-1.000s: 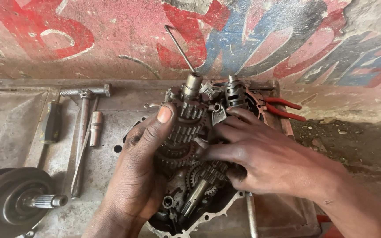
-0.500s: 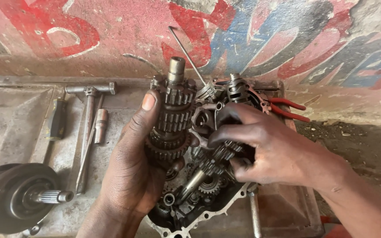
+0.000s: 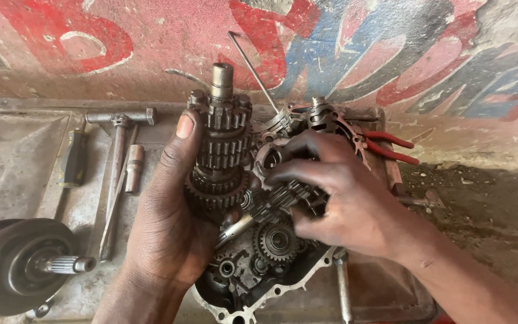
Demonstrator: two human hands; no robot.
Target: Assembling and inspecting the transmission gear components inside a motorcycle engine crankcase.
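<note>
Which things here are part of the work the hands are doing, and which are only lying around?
In use:
- left hand gripping the greasy steel gear shaft
- right hand on a second gear cluster
- open grey metal engine case

Lying about:
- red-handled pliers
- T-shaped steel wrench
- black-handled screwdriver
- round black flywheel with splined shaft

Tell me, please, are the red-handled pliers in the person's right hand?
No, the red-handled pliers lie by the wall, apart from the right hand, which grips a gear shaft over the engine case.

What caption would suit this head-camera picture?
Left hand grips a gear shaft above an open engine case; right hand holds a second gear cluster.
</note>
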